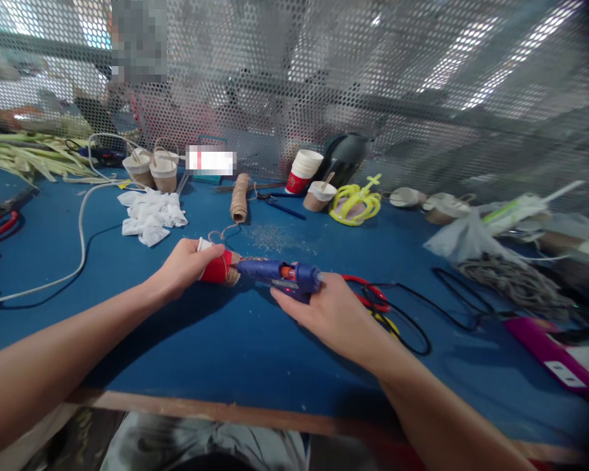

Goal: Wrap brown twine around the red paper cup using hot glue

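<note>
My left hand (184, 267) is closed around a red paper cup (216, 267) lying on its side. Brown twine (232, 269) is wound about the cup's right end. My right hand (336, 311) grips a blue glue gun (279, 271), and its nozzle reaches the twine-wrapped end of the cup; whether it touches is too small to tell. A small red light shows on the gun's body. From the cup a loose strand curls back to a roll of twine (240, 198) standing behind it.
White crumpled cloth (153, 212) lies left of the twine roll. Farther back are twine-wrapped cups (163, 173), stacked paper cups (303, 171), pliers (285, 205) and a yellow crown-shaped piece (355, 201). Scissors (373, 293), a black cord (442, 302) and a purple power strip (552, 353) lie right.
</note>
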A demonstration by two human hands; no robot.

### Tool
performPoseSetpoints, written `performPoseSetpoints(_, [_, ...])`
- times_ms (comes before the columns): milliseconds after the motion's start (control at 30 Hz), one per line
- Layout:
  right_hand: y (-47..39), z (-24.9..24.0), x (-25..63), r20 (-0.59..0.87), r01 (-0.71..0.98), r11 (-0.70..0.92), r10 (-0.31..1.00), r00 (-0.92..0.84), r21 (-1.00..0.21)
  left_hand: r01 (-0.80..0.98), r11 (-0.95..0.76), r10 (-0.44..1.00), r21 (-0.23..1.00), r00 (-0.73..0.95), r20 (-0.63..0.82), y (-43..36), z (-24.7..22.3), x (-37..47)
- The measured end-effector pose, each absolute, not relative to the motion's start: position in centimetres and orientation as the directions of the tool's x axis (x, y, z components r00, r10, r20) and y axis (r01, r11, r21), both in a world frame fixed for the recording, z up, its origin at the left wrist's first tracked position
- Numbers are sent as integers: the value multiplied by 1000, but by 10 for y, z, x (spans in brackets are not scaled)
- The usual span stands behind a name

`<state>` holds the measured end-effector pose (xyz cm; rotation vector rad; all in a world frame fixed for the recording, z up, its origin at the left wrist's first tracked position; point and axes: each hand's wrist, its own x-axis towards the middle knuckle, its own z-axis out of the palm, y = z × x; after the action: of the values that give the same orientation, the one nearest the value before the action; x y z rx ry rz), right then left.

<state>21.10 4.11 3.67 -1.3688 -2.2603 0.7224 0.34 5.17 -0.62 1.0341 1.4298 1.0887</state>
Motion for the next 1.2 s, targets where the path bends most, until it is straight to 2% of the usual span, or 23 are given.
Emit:
performPoseSetpoints(200, [42, 33, 215, 55, 662, 410, 871, -487, -628, 54, 220, 971, 974, -109, -213, 52, -8, 3])
performPoseSetpoints(467, [45, 32, 213, 80, 681, 394, 893, -444, -617, 99, 184, 981, 978, -77, -177, 51, -8, 3])
performPoseSetpoints(800, [45, 36, 210, 60, 663, 323, 920, -387, -675, 153, 156, 986, 976, -80, -145, 48, -8, 5])
performPoseSetpoints(1200, [43, 40, 212, -25, 667, 262, 921, -388, -698, 195, 136, 990, 971, -76, -123, 48, -9, 4])
